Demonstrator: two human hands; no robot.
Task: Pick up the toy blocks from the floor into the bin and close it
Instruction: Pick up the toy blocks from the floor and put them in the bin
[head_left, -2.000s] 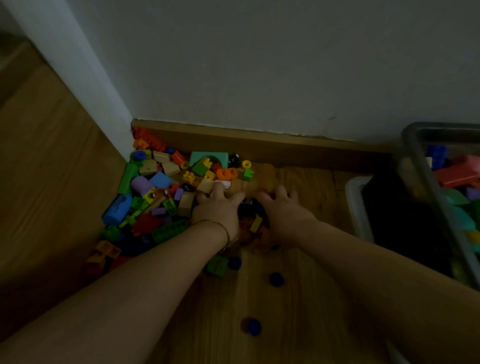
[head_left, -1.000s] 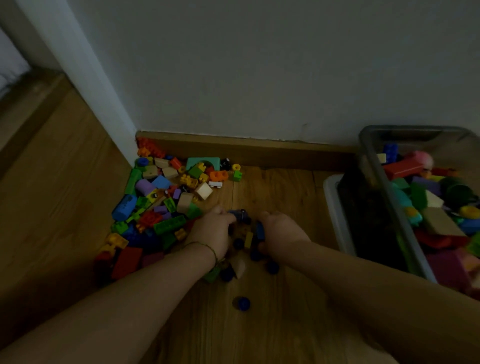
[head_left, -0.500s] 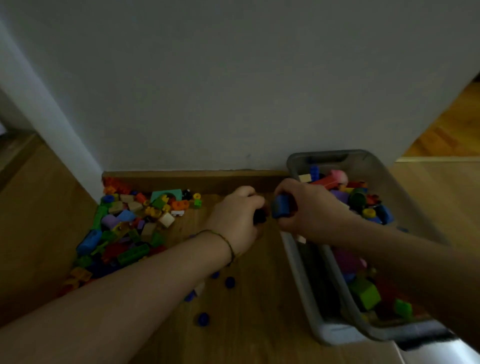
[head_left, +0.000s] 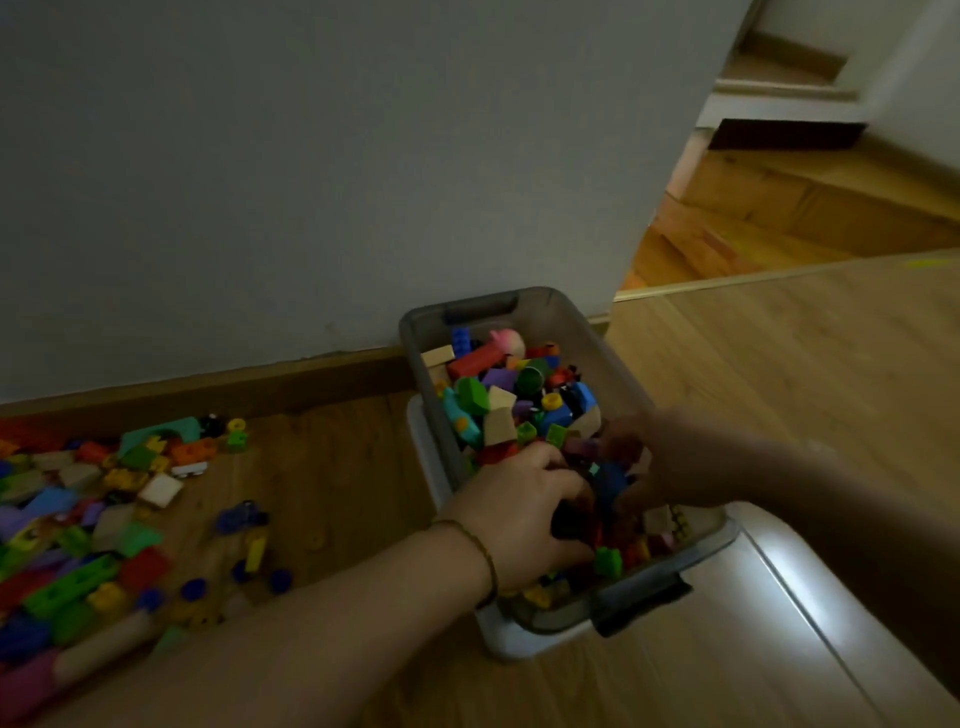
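Only one view was given, from a wide-angle camera worn on the person's head, so nothing was shared with a second one. It faced forward and steeply down at the wooden floor (head_left: 779, 389), near enough that both forearms filled the bottom edge. The bin (head_left: 566, 322) lay just right of centre, with the left hand (head_left: 519, 509) and right hand (head_left: 670, 462) over it toward 5 o'clock. Loose blocks (head_left: 78, 519) spread at 8 o'clock, the wall (head_left: 311, 156) filled 12 o'clock, and a doorway (head_left: 779, 208) opened at 2 o'clock.
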